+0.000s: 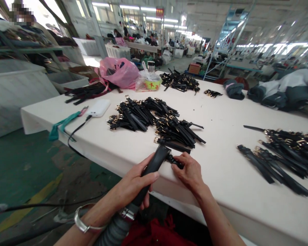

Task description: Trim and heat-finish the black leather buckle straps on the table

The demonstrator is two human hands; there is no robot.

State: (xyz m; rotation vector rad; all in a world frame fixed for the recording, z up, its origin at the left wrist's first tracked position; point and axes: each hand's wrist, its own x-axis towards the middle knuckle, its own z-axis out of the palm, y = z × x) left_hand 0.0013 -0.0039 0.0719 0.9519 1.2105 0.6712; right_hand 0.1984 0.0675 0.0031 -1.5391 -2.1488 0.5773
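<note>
- Lower centre of the frame: the left hand's grip is closed around a black nozzle, which slants up to the right; a grey ribbed hose joins its lower end.
- Right of that, the right hand's grip is narrow, pinching a small black strap just beside the nozzle's mouth, near the front edge of the white table.
- Centre of the frame: a left strap pile and a front strap pile, black with gold-coloured buckles.
- Right edge: another heap of straps.
- Upper centre: a far strap pile, right of a pink bag.
- Left of centre: a white power bank with a black cable plugged in.
</note>
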